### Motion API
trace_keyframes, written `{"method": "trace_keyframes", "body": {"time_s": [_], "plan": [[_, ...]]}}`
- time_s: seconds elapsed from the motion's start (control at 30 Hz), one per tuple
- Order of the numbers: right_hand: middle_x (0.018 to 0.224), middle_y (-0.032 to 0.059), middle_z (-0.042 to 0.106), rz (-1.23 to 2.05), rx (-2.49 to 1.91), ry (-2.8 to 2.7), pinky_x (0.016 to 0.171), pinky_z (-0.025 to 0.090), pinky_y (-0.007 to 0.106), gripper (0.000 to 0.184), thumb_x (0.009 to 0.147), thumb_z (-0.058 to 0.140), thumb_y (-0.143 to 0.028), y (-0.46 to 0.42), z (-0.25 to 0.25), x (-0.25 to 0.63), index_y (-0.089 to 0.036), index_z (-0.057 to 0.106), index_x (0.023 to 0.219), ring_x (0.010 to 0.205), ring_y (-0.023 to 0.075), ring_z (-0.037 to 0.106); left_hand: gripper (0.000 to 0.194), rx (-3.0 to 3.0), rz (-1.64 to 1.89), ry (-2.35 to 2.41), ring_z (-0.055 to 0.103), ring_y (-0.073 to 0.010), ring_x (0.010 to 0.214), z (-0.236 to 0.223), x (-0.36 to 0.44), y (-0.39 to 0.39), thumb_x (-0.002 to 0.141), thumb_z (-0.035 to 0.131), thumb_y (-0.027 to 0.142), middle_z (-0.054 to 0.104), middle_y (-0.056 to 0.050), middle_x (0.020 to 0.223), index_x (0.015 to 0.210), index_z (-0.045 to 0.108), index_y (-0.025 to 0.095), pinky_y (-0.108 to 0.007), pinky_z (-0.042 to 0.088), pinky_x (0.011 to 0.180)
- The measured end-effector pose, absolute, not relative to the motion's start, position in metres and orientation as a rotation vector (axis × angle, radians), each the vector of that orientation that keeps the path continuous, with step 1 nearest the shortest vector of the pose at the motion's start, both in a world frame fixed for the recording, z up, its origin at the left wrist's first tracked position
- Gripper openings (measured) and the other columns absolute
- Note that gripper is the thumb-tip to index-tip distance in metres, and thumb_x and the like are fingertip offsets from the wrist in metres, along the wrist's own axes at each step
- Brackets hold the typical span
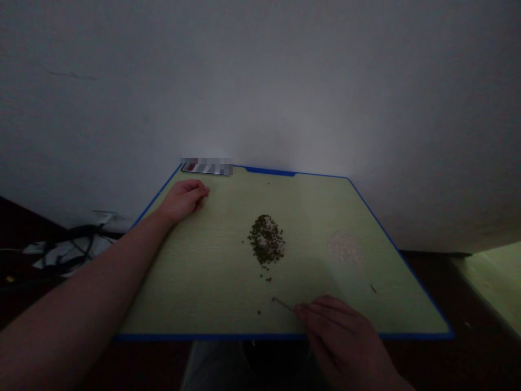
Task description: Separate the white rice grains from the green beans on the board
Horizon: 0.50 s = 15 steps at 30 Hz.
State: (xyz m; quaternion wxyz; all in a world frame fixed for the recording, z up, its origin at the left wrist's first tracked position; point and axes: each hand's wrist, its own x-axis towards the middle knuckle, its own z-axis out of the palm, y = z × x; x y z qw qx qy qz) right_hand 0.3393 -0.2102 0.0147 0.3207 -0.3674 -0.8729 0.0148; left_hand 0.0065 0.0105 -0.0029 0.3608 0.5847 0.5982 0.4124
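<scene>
My left hand [188, 199] rests on the far left of the small table [211, 282], its fingers curled closed, with nothing showing in them. Near the front edge my right hand [340, 331] pinches a thin, dark stick-like tool [284, 304]. Its tip points left, at a small dark bit on the tabletop. Mid-table lies a heap of small green beans [266, 241] with pale grains mixed in, and a few loose beans are scattered below it. A separate patch of pale, rice-like grains [344, 248] is spread to the right.
A phone-like flat object [207, 167], partly blurred, lies at the back left corner. A small brown sliver [373, 289] is on the right side. The table has a blue rim [271, 172] and stands against a grey wall [260, 81]. Black cables [81, 244] lie at left.
</scene>
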Motion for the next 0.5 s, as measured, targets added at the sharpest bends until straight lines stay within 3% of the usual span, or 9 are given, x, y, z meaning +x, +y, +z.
{"method": "trace_keyframes", "body": {"time_s": [0.23,0.5], "plan": [[0.093,0.0048,0.077,0.045,-0.896,-2.324,0.083,0.056,0.023,0.031,0.086,0.044,-0.002,-0.21,0.012,0.325,-0.014,0.067,0.103,0.08,0.0117,0.071,0.02,1.517,1.063,1.557,0.04,-0.01,0.039,0.001,0.009,0.008,0.07,0.06,0.034,0.047,0.004,0.043,0.056,0.055,0.02,-0.024,0.031,0.041],[0.088,0.0072,0.076,-0.29,-0.906,-2.372,0.067,0.055,0.031,0.031,0.093,0.039,-0.006,-0.219,-0.006,0.301,-0.011,0.069,0.099,0.074,0.0183,0.067,0.018,1.51,1.065,1.557,0.04,-0.0103,0.039,0.002,0.01,0.007,0.068,0.059,0.034,0.047,0.003,0.043,0.056,0.054,0.021,-0.024,0.03,0.04]]}}
